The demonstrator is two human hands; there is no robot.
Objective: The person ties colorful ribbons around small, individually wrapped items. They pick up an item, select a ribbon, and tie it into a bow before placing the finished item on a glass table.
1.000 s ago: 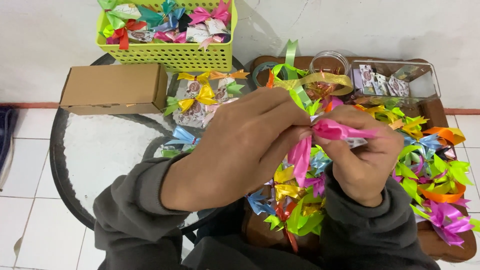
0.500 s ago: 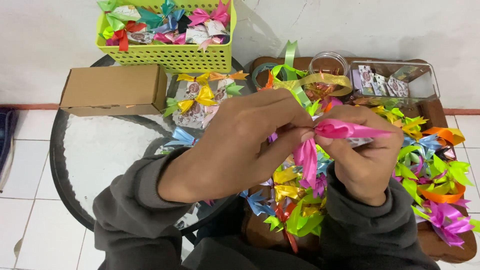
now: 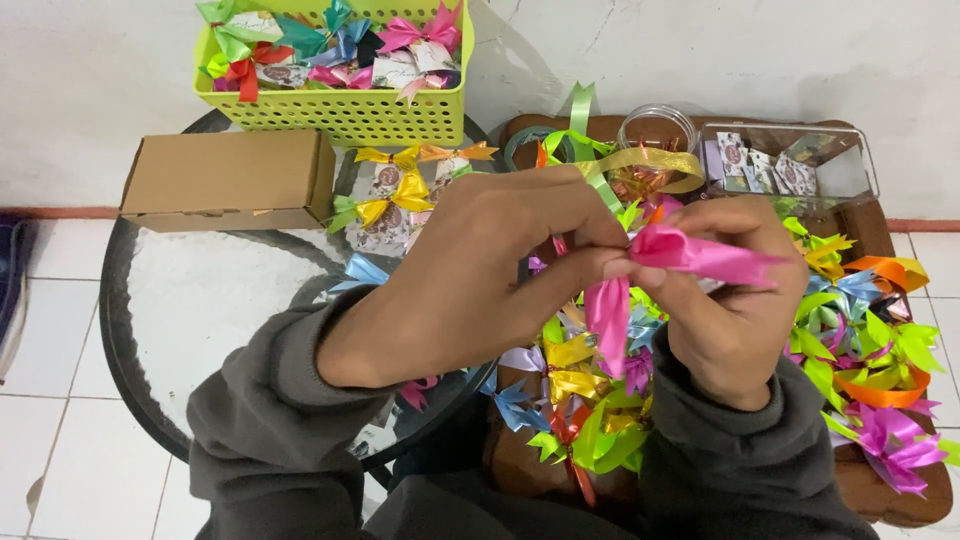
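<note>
Pink ribbon (image 3: pixel 690 255) sits pinched between both hands above the heap of loose bows, its folded loop pointing right and one tail (image 3: pixel 608 310) hanging straight down between the wrists. The left hand (image 3: pixel 470 270) closes narrow on it, thumb and forefinger tips pressed at the loop's left end, while the right hand (image 3: pixel 735 300) wraps round the loop from beneath, fingers curled tight and thumb on top. Under them lies a wooden tray (image 3: pixel 900 490) piled with ribbon bows (image 3: pixel 880 330) in green, orange, purple, gold and blue; behind it stand a clear plastic box (image 3: pixel 850 170) of small printed tags and a round clear tub (image 3: pixel 657 127). To the left, on a round glass table (image 3: pixel 200 300), rest a brown cardboard box (image 3: pixel 225 178), a few small packets tied with yellow and orange bows (image 3: pixel 395 195), and a lime-green basket (image 3: pixel 340 110) full of finished ones. The risk, as I judge it, lies in the slick satin: both grips meet on a very short stretch, so if either thumb eases, the fold may spring open and the loop lose its shape. The dangling tail could also snag on the bows heaped just below and tug the fold askew. With the glass edge so near, a dropped piece may slide off to the tiled floor (image 3: pixel 50 330).
</note>
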